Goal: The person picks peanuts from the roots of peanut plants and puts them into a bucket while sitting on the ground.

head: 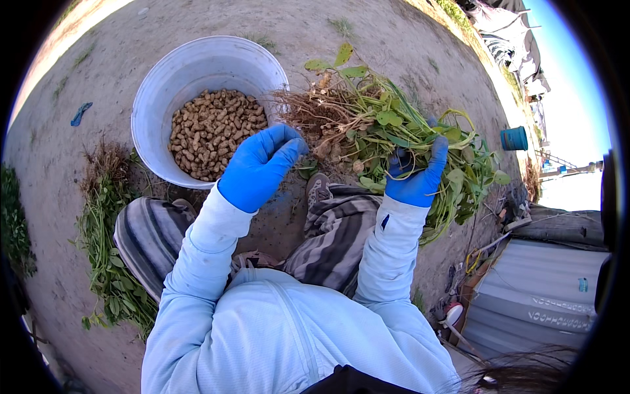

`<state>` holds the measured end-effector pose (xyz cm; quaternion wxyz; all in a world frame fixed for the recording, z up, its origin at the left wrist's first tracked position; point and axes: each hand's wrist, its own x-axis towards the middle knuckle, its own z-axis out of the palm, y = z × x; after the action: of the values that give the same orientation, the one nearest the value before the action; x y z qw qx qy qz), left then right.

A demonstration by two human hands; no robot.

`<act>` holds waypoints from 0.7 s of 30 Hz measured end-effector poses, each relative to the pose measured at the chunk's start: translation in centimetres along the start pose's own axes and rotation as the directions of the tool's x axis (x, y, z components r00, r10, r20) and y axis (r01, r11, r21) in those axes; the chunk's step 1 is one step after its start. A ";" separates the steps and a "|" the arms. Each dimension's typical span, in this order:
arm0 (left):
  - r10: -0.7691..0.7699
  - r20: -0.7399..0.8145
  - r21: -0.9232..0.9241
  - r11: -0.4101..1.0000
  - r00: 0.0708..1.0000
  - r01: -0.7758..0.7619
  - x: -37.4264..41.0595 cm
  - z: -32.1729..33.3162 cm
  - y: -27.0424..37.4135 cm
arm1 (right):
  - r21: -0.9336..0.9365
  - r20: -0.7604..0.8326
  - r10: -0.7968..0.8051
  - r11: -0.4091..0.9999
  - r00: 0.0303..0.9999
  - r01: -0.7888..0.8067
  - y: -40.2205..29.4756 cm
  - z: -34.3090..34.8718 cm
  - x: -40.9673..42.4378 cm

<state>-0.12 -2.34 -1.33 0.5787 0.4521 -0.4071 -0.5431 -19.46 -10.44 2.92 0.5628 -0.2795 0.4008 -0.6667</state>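
My right hand, in a blue glove (419, 170), grips the green stems of a bunch of peanut plants (389, 113), whose brown roots point left. Some pods hang among the roots. My left hand, gloved in blue too (266, 165), is over the near right rim of a white plastic bucket (152, 118), its fingertips bent together close to the roots. Whether anything small is between those fingers cannot be told. Many unshelled peanuts (211, 133) lie inside the bucket.
A second pile of peanut plants (110, 246) lies on the dirt ground left of my knee. Farther off are a blue scrap (80, 114) and a teal bucket (514, 138). Corrugated sheets (531, 295) stand at the lower right. My bent legs flank the space before me.
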 end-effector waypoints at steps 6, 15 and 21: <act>0.701 -0.140 0.988 0.148 0.699 0.049 0.6 -3.7 0.1 | 0.029 0.001 -0.011 1.000 1.000 0.011 -0.2 -0.6 0.5; -0.093 -0.113 -0.349 0.936 0.989 0.048 -0.1 3.4 -1.6 | 0.047 0.128 0.018 0.999 0.992 -0.024 0.2 -0.6 -0.1; -0.198 0.056 -0.781 0.602 0.979 0.166 1.2 2.6 -4.0 | 0.037 0.116 0.027 0.999 0.993 -0.031 0.0 0.1 -0.8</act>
<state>-3.54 -3.76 -4.52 0.6664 0.2043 -0.0716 -0.7135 -19.17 -9.70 3.05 0.6001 -0.3008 0.3583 -0.6489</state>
